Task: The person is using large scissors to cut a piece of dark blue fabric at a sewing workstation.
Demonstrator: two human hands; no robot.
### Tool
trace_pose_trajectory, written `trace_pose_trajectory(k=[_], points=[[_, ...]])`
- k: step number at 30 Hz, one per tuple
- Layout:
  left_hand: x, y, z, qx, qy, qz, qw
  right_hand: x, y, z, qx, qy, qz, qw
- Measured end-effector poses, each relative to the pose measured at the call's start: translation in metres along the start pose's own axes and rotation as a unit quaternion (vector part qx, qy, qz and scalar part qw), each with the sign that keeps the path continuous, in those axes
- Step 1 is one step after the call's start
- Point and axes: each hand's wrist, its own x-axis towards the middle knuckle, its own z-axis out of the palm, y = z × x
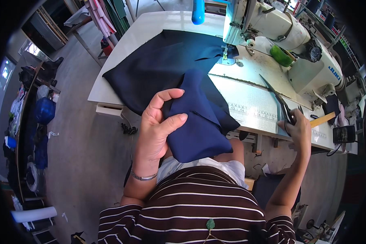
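Note:
My left hand [158, 125] grips a folded piece of navy blue fabric [198, 137], thumb on its face; a short dark slit shows beside the thumb. The rest of the dark fabric [152, 61] spreads over the white table, one corner lying at the presser foot [225, 55] of the sewing machine [277, 24]. Over the table's right part, my right hand [297, 126] has its fingers around the handles of black-handled scissors [276, 91], whose blades point up and left, away from me.
A yellow ruler or strip [323, 119] lies right of my right hand. A green dish [282, 56] sits on the machine bed. A blue cylinder [198, 12] hangs left of the machine head. Printed scales [253, 113] run along the table's front edge.

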Motion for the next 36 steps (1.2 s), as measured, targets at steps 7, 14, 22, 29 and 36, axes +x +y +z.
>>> trace_pose_trajectory(k=[7,14,22,29,36], points=[[-0.004,0.005,0.005,0.028,0.002,0.036,0.999,0.028,0.016,0.021,-0.094,0.092,-0.148,0.98],[-0.007,-0.001,0.011,0.032,-0.02,0.046,0.998,-0.022,-0.141,0.001,0.303,0.031,-0.397,0.866],[-0.007,-0.011,0.013,0.121,-0.031,0.127,0.984,-0.021,-0.175,0.036,0.405,-0.038,-0.38,0.831],[-0.007,-0.006,0.011,0.05,-0.031,0.048,0.997,-0.015,-0.157,0.041,0.778,-0.244,-0.165,0.555],[-0.009,-0.004,0.011,0.065,-0.025,0.081,0.994,-0.022,-0.139,0.036,0.593,-0.135,-0.191,0.771]])
